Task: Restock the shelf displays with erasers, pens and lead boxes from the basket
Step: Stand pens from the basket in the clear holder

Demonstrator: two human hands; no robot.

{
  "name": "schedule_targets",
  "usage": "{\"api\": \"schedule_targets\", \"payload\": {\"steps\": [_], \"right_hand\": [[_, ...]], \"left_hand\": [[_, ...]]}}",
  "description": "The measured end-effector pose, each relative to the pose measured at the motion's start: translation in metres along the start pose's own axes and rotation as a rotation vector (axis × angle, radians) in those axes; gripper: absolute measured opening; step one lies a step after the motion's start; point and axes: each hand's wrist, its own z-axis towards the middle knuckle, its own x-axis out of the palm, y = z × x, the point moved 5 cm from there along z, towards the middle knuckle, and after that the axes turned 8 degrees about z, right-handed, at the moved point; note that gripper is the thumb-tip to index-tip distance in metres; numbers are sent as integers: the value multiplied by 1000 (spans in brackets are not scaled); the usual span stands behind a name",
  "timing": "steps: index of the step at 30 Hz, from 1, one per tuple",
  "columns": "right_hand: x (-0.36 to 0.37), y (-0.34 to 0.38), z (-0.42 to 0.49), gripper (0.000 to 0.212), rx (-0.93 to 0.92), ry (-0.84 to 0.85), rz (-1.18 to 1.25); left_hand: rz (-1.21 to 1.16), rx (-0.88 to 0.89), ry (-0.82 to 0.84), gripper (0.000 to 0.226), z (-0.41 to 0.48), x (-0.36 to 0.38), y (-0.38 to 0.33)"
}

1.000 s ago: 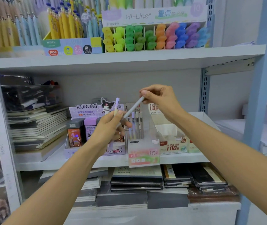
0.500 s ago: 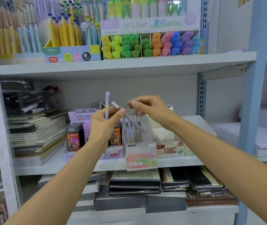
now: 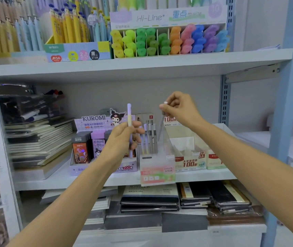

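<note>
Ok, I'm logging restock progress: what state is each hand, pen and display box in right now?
Left hand: grips the purple-yellow pen.
Purple-yellow pen: upright, not in any box.
Right hand: pinches the top of the pale pen.
Pale pen: tilted, lower end inside the Fruit Soda box.
Fruit Soda box: upright on the shelf, a few standing pens inside.

Lilac-and-yellow pen [image 3: 129, 118] upright, held low on barrel in left grip [image 3: 122, 139]. Pale grey pen [image 3: 161, 125] pinched at white top by right grip [image 3: 179, 109], slanting tip-down into clear display box [image 3: 157, 168] at shelf [image 3: 95, 180] front, beside standing pens [image 3: 148, 139].
</note>
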Motion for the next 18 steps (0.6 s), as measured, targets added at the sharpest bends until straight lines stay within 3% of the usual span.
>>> {"api": "schedule_targets", "payload": {"steps": [4, 10, 18], "right_hand": [[7, -22, -4, 17, 18, -8, -98], [15, -32, 0, 14, 43, 149, -148], [19, -34, 6, 8, 31, 202, -144]], "left_hand": [[92, 32, 96, 26, -7, 1, 8], [114, 42, 130, 27, -8, 0, 11], [117, 45, 135, 19, -6, -1, 14]]}}
